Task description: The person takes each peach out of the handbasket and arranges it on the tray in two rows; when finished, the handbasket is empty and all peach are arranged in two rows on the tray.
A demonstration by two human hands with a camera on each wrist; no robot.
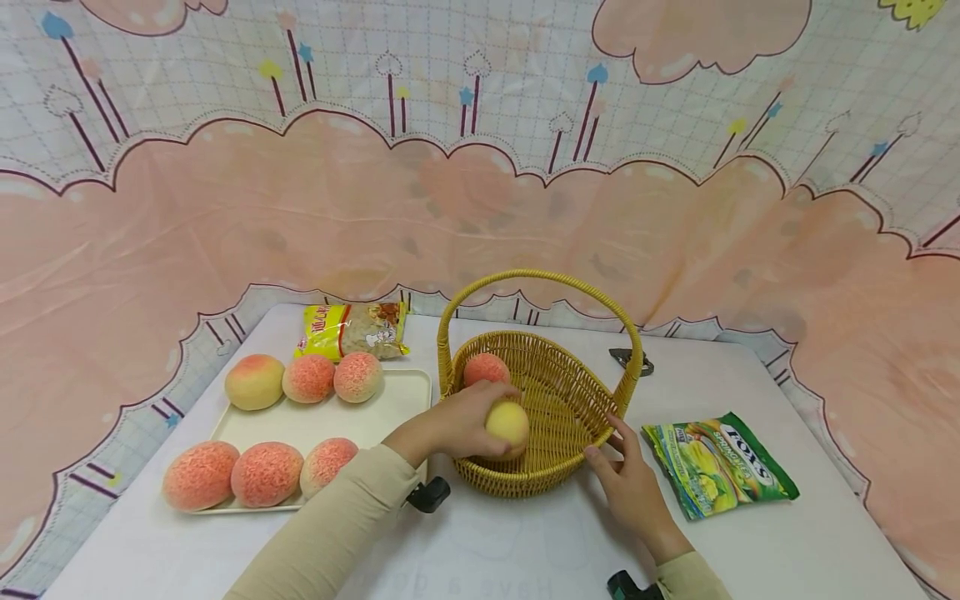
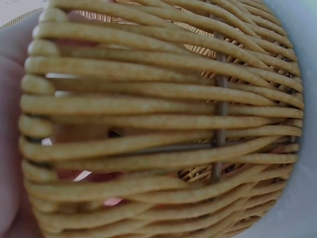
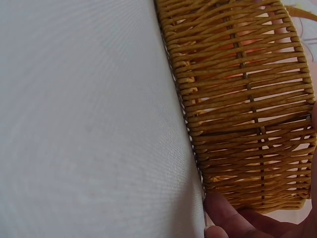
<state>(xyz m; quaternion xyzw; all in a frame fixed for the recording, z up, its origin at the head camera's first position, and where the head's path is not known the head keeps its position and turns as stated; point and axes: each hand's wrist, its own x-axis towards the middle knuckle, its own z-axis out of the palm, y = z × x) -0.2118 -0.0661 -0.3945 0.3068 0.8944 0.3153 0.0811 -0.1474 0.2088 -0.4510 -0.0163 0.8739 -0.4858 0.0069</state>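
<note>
My left hand [image 1: 467, 422] reaches over the near left rim of a woven wicker basket [image 1: 517, 483] and grips a yellowish peach [image 1: 507, 427] inside it. Behind that hand, a pink speckled peach [image 1: 486, 367] lies in the basket's left part. On the other side, my right hand [image 1: 630, 483] holds the basket's right rim, thumb outside and fingertips at the edge. The left wrist view is filled by the basket's woven wall [image 2: 168, 106], with part of the hand at the left edge. In the right wrist view, fingers [image 3: 228, 213] touch the lower end of the basket wall [image 3: 247, 99].
Left of the basket, a cream tray [image 1: 397, 404] bears several peaches [image 1: 267, 473] in two rows. A yellow printed food bag [image 1: 352, 330] lies behind it. To the right are a green Fox's candy bag [image 1: 723, 467] and a small black object [image 1: 633, 361]. The tall basket handle [image 1: 525, 273] arches overhead.
</note>
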